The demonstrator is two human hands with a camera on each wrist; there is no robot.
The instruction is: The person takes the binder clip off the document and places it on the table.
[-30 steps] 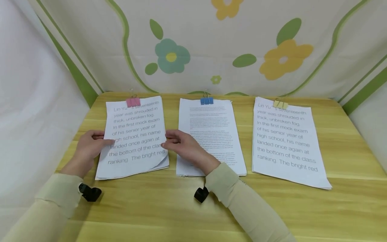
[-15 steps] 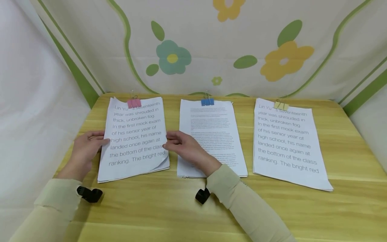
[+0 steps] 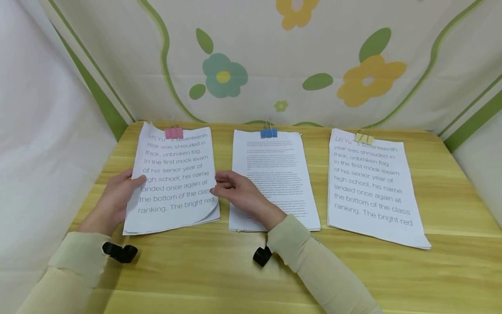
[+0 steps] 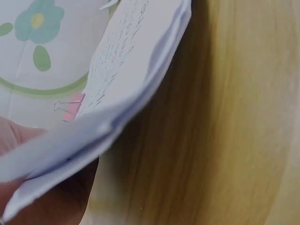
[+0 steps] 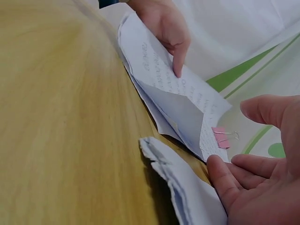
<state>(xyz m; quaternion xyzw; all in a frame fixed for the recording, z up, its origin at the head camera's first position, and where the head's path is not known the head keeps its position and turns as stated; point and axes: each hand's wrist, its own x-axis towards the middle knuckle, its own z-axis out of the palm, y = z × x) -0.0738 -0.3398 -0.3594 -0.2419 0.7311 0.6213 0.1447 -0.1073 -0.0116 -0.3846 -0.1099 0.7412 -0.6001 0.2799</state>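
Observation:
Large-print text covers the left stack of paper (image 3: pixel 174 187), which has a pink binder clip (image 3: pixel 174 133) on its top edge. My left hand (image 3: pixel 111 200) grips its left edge, thumb on the top sheet and fingers underneath. In the left wrist view that edge of the stack (image 4: pixel 117 117) is lifted off the table. At the stack's right edge is my right hand (image 3: pixel 245 194), partly over the middle stack of paper (image 3: pixel 270 174). Its thumb stands apart from the loosely bent fingers (image 5: pixel 225 183), and nothing is held. The lower right corner of the left stack's top sheet curls up.
A blue binder clip (image 3: pixel 269 133) holds the small-print middle stack. Farther right lies another large-print stack (image 3: pixel 368 187) with a yellow binder clip (image 3: pixel 364 138). Behind the wooden table (image 3: pixel 188 274) hangs a flower-patterned curtain (image 3: pixel 270 56).
The left hand's thumb has shifted back onto the top sheet after sitting nearer the edge. The left stack's upper left corner has risen. The right hand has stayed almost still.

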